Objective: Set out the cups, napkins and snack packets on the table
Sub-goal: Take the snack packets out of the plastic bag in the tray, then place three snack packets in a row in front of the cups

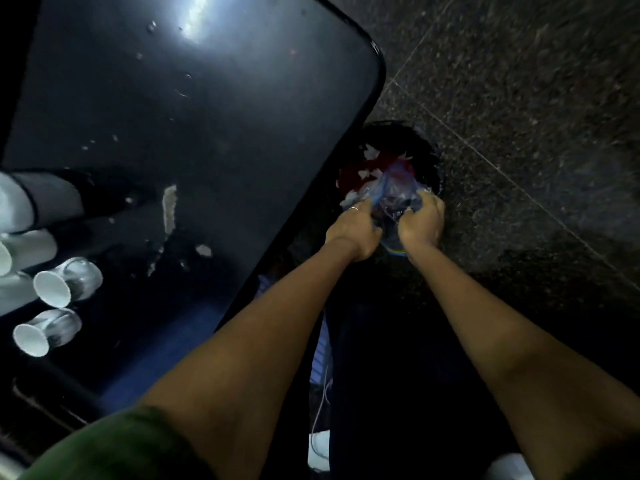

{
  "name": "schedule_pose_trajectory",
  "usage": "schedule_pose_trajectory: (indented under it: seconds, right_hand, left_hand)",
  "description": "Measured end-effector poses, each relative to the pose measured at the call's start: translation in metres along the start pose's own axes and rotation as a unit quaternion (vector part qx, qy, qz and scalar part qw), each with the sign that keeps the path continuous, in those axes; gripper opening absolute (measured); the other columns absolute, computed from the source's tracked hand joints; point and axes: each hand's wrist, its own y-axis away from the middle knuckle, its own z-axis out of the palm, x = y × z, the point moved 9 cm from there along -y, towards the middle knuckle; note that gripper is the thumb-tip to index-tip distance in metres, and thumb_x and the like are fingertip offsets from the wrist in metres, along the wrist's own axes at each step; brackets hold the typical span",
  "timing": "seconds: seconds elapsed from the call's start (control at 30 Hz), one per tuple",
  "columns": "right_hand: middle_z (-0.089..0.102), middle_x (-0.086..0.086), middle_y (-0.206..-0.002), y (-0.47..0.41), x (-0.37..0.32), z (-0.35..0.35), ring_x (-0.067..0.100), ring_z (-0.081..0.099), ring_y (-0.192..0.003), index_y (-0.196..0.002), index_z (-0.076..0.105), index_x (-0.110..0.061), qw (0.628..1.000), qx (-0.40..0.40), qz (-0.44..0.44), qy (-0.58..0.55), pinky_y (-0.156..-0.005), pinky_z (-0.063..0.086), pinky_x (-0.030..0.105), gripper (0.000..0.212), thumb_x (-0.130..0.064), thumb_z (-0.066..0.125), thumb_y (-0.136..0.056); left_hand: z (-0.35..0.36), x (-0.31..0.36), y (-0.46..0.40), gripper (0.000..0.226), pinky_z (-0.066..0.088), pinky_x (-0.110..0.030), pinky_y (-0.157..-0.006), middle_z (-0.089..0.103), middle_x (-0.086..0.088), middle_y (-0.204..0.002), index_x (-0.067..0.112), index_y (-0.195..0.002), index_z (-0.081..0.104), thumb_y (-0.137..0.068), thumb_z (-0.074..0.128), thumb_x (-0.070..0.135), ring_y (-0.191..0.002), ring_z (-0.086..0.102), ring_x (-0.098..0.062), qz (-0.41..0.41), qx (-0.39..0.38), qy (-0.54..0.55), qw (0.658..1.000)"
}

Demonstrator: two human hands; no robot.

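Both my hands reach down beside the table over a dark round bin (427, 157) on the floor. My left hand (353, 230) and my right hand (420, 225) each grip a crumpled clear plastic bag (394, 188) with blue and red print, held just above the bin. White paper scraps and something red (360, 168) lie inside the bin. On the dark glossy table (194, 116), at the far left, stand several white paper cups (52, 289), their reflections showing in the top.
Crumbs, white scraps (169, 207) and water drops are scattered over the table top. The table's rounded corner (375, 60) is close to the bin. Speckled dark stone floor (519, 98) spreads to the right. My dark trousers and white shoes show below.
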Motion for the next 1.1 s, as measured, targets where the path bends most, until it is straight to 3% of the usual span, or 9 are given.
schedule_pose_trajectory:
  seconds: [0.1,0.3,0.43,0.63,0.93,1.1]
  right_hand:
    - [0.038,0.013,-0.142,0.015,-0.014,-0.012,0.031,0.039,-0.13,-0.134,0.047,-0.008,0.999,0.011,-0.034,0.032,-0.107,0.036,0.04,0.04,-0.005,0.044,-0.095]
    - [0.05,0.017,-0.133,0.066,-0.057,-0.042,0.033,0.041,-0.128,-0.127,0.053,-0.006,0.987,0.032,-0.134,0.082,-0.109,0.031,0.043,0.036,-0.009,0.048,-0.092]
    - [0.055,0.014,-0.129,0.116,-0.088,-0.055,0.031,0.043,-0.126,-0.125,0.055,-0.007,0.966,0.035,-0.221,0.125,-0.107,0.031,0.042,0.036,-0.009,0.047,-0.09]
    - [0.056,0.012,-0.131,0.189,-0.133,-0.059,0.03,0.044,-0.127,-0.126,0.054,-0.005,0.933,0.018,-0.324,0.158,-0.103,0.028,0.038,0.037,-0.007,0.05,-0.089]
    - [0.051,0.009,-0.136,0.304,-0.202,-0.029,0.026,0.041,-0.13,-0.133,0.046,-0.008,0.851,-0.038,-0.478,0.212,-0.106,0.03,0.042,0.045,-0.011,0.052,-0.089]
    - [0.032,0.006,-0.153,0.364,-0.213,0.01,0.022,0.027,-0.142,-0.144,0.033,-0.012,0.785,-0.07,-0.543,0.291,-0.114,0.019,0.038,0.055,-0.024,0.049,-0.093]
  left_hand:
    - [-0.01,0.001,0.015,0.048,0.042,-0.045,-0.1,0.046,-0.013,-0.139,0.012,-0.139,0.035,-0.093,0.048,0.022,-0.125,0.046,-0.032,-0.004,0.024,0.026,0.999]
    - [-0.039,0.006,0.064,0.057,0.037,-0.039,-0.107,0.037,-0.009,-0.148,0.015,-0.146,0.029,-0.093,0.049,0.024,-0.134,0.039,-0.027,-0.007,0.083,0.068,0.994]
    - [-0.061,0.003,0.109,0.05,0.04,-0.036,-0.102,0.044,-0.01,-0.143,0.014,-0.139,0.039,-0.091,0.05,0.021,-0.13,0.044,-0.028,0.008,0.139,0.104,0.985]
    - [-0.087,-0.025,0.176,0.059,0.033,-0.036,-0.11,0.033,-0.004,-0.152,0.017,-0.148,0.024,-0.093,0.048,0.024,-0.138,0.033,-0.023,-0.015,0.198,0.123,0.972]
    - [-0.12,-0.1,0.291,0.062,0.025,-0.035,-0.116,0.028,-0.002,-0.155,0.016,-0.149,0.02,-0.094,0.05,0.025,-0.142,0.026,-0.018,-0.083,0.353,0.183,0.914]
    - [-0.127,-0.147,0.336,0.065,0.019,-0.036,-0.118,0.024,-0.002,-0.156,0.015,-0.15,0.017,-0.094,0.049,0.026,-0.144,0.021,-0.017,-0.108,0.405,0.214,0.883]
